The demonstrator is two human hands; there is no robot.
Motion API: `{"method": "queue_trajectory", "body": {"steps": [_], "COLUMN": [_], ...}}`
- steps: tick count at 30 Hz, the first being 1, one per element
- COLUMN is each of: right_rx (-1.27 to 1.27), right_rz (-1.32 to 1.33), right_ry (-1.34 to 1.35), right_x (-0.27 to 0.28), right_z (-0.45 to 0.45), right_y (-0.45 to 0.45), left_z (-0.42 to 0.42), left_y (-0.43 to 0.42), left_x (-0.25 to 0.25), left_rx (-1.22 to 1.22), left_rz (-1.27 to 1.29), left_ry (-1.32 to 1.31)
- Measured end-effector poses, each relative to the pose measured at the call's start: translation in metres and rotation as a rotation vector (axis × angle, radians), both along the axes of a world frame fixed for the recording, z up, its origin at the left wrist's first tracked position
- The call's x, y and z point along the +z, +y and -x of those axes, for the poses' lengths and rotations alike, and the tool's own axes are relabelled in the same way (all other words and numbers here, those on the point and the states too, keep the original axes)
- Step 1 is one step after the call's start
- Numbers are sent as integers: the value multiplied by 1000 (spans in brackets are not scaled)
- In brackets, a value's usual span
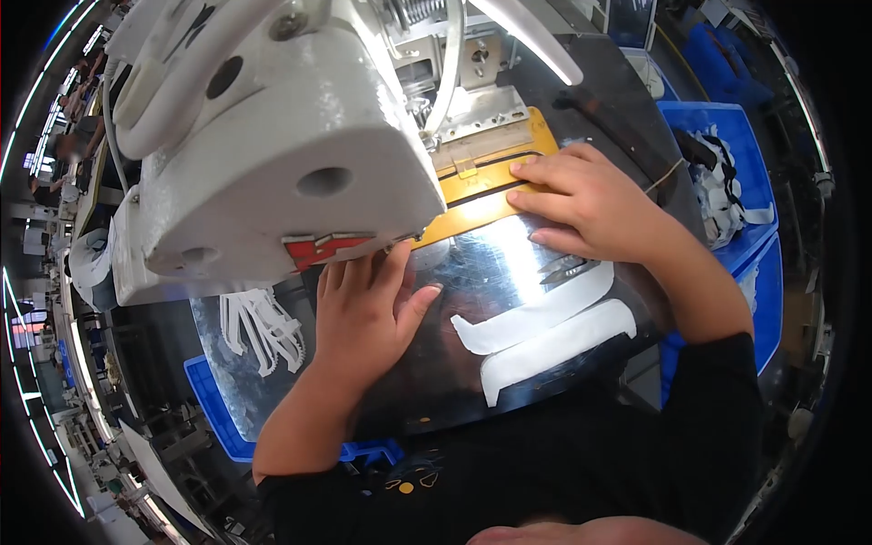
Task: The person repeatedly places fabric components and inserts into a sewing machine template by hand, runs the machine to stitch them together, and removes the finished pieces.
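A yellow plate with a dark slot along it lies under the white sewing machine head. My right hand rests at the plate's right end, its fingers stretched out and slightly apart. At the near left end is my left hand, thumb spread away, with its other fingers reaching under the machine head, where some fingertips are hidden. Nothing shows in either hand. Below my right hand lie small dark metal snips, beside a curved white fabric piece. A second white piece lies nearer me.
Left on the metal table sits a bundle of white strips. A blue bin holding white and dark pieces stands at right; another blue bin is below the table's left edge. Other people work far left.
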State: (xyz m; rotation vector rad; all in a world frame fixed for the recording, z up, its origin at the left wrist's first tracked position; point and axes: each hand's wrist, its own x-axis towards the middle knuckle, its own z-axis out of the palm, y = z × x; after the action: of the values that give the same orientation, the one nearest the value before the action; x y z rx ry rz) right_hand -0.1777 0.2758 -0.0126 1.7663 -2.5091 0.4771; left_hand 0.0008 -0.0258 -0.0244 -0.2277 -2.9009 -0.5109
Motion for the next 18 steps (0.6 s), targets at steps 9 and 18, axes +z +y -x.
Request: {"method": "queue_trajectory", "body": {"steps": [9,18], "right_rx": [38,52], "right_rz": [-3,-37], "right_ry": [-42,-70], "right_x": [1,3], "right_z": [0,0], "right_y": [-2,-1], "left_z": [1,2], "left_y": [-4,-5], "left_x": [-5,-4], "left_rx": [-8,-3], "left_rz": [61,87], "left_ry": [-1,75]}}
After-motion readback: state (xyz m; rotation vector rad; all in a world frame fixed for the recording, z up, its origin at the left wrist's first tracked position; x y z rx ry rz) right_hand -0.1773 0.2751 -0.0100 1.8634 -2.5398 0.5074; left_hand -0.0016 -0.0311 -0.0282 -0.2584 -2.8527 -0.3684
